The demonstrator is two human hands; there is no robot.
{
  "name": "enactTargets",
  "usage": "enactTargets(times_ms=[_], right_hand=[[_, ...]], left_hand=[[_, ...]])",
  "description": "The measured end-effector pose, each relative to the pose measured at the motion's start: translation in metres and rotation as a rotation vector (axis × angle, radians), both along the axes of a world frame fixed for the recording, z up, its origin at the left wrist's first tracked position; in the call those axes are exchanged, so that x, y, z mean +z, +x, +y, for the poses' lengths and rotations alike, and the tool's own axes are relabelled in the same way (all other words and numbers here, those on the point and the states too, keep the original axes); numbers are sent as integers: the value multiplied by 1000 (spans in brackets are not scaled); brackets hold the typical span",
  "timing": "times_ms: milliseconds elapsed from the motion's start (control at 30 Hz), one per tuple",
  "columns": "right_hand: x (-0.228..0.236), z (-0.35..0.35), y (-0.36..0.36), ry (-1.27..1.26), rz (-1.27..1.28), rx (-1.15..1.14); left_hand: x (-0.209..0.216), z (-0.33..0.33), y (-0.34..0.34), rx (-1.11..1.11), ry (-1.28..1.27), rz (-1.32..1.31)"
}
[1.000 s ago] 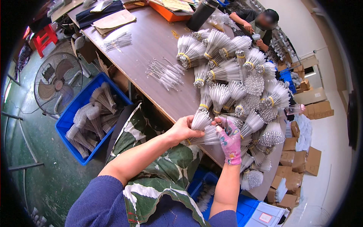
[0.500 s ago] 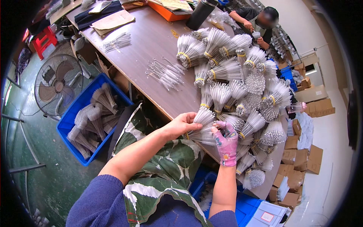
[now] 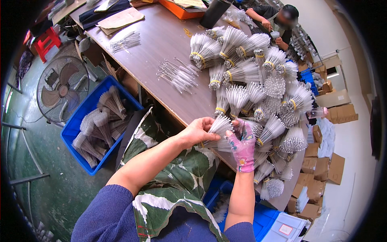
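Note:
My bare left hand (image 3: 200, 131) is closed round a bundle of thin wire brushes (image 3: 221, 125) with white bristles, held just over the table's near edge. Its thumb lies across the brushes, whose tips fan out to the right and away from me. My right hand (image 3: 243, 150), in a pink flowered glove with bare fingertips, curls its thumb and fingers at the right side of this bundle. Which single brushes its fingertips pinch is too small to tell. Right beyond both hands lies a large heap of similar brush bundles (image 3: 242, 97), many tied with yellow bands.
Loose wire brushes (image 3: 177, 76) and another small pile (image 3: 125, 42) lie on the brown table (image 3: 161, 44). A dark bottle (image 3: 215, 14) stands at the back. Left are a blue crate (image 3: 76, 125) of brushes and a fan (image 3: 63, 90). A person (image 3: 278, 24) works at the far right.
My right hand has shifted slightly right and up, its fingers a bit more spread at the bundle. My left hand keeps its grip and has moved slightly up with the brushes.

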State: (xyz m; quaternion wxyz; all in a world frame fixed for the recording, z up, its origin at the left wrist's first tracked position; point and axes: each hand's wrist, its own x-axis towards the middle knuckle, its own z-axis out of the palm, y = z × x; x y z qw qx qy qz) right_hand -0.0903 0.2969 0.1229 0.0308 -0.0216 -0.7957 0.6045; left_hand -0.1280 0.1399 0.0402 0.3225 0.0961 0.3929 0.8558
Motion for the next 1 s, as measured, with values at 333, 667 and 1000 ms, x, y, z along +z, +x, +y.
enactTargets(times_ms=[333,667,1000], right_hand=[[2,-6,0,86,40,-72],[7,-7,-5,44,-35,-74],[13,-9,-7,-6,-95,-51]], left_hand=[[-3,-2,-1,26,67,-94],[-2,-5,0,-6,36,-38],[-5,-4,1,12,75,-31]])
